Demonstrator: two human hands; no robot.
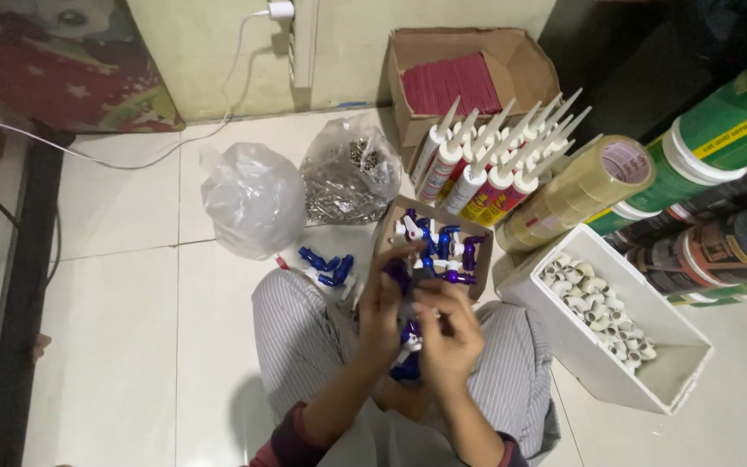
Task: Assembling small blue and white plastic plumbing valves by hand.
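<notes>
**Pinching a small purple fitting above the lap**

Sitting on a pale tiled floor [114, 346], the person held both hands close together over striped trousers [296, 337]. The left hand [379, 316] had its fingers curled around a small purple plastic fitting [399, 275], which lay at the fingertips, toward twelve o'clock from the palm. The right hand [445, 333] sat just beside it at about four o'clock, thumb and forefinger pinched on the same cluster of small parts; exactly what the right fingertips gripped could not be told. Below the hands, at six o'clock, more glossy blue and white fittings [408, 363] rested in the lap.

At twelve o'clock from the hands stood a shallow cardboard box [388, 227] filled with blue, purple and white fittings, smooth and shiny. A loose few blue fittings [326, 264] lay on the tiles at ten o'clock. Farther out at eleven o'clock sat a crinkled clear plastic bag [252, 199] and a second bag of small metal pieces [347, 177]. At one o'clock, white sealant tubes [477, 164] with tapered nozzles leaned together, next to a stack of brown tape rolls [577, 190]. At three o'clock a white rectangular tub [667, 380] held short pale cylindrical sleeves [594, 311].
</notes>
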